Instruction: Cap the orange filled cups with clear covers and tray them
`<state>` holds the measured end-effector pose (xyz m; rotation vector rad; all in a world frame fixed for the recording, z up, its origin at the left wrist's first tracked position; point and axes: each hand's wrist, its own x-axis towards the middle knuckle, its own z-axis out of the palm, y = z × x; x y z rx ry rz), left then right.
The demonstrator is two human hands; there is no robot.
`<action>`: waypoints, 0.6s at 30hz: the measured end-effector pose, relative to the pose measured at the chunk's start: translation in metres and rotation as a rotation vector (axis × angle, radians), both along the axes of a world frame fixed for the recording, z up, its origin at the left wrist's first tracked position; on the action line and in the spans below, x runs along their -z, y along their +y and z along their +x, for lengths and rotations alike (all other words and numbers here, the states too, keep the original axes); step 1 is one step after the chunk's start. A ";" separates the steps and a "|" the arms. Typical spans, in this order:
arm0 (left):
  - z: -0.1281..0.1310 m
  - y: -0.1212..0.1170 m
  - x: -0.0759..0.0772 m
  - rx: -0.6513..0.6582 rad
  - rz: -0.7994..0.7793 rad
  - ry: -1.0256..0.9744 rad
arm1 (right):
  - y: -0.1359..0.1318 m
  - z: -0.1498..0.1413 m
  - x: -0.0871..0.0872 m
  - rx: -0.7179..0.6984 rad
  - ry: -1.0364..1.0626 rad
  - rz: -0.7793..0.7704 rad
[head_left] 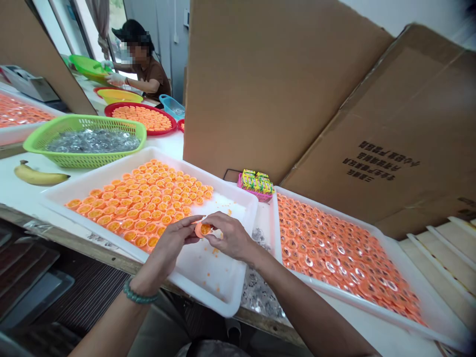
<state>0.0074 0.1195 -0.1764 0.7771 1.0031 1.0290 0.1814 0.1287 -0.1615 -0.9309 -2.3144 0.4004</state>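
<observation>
Between my two hands, above the white tray [242, 198], is a small round orange cup [199, 230] with a yellowish filling. My left hand [174, 243] pinches the cup from its left side. From the right, the fingers of my right hand [230, 237] close on the same cup at its rim. Many similar filled orange cups [137, 201] stand in rows in the tray's left and far part. Orange crumbs [208, 274] lie on the tray floor by my hands. Whether a clear lid is on the held cup, I cannot tell.
To the right, another white tray [394, 243] holds orange cups with shiny, dark-marked tops. Clear plastic pieces fill a green basket [84, 159], near a banana [40, 174]. A pink basket [262, 197] holds small yellow-green packs. Cardboard [260, 89] stands behind. A gloved co-worker [152, 74] sits beyond.
</observation>
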 end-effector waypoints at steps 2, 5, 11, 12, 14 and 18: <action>-0.002 0.000 -0.003 0.072 -0.028 -0.086 | -0.001 0.003 -0.006 -0.010 0.003 -0.033; -0.003 0.001 -0.006 0.208 -0.055 -0.202 | -0.003 0.006 -0.010 -0.029 0.029 -0.037; 0.003 -0.001 -0.005 0.225 -0.121 -0.320 | -0.012 0.008 0.003 0.109 0.212 0.068; 0.003 -0.002 -0.005 0.226 -0.122 -0.321 | -0.015 0.008 0.005 0.137 0.239 0.069; 0.004 -0.004 -0.003 0.241 -0.109 -0.301 | -0.020 0.008 0.009 0.175 0.266 0.051; 0.004 -0.004 0.001 0.239 -0.076 -0.263 | -0.031 0.013 0.010 0.225 0.260 0.019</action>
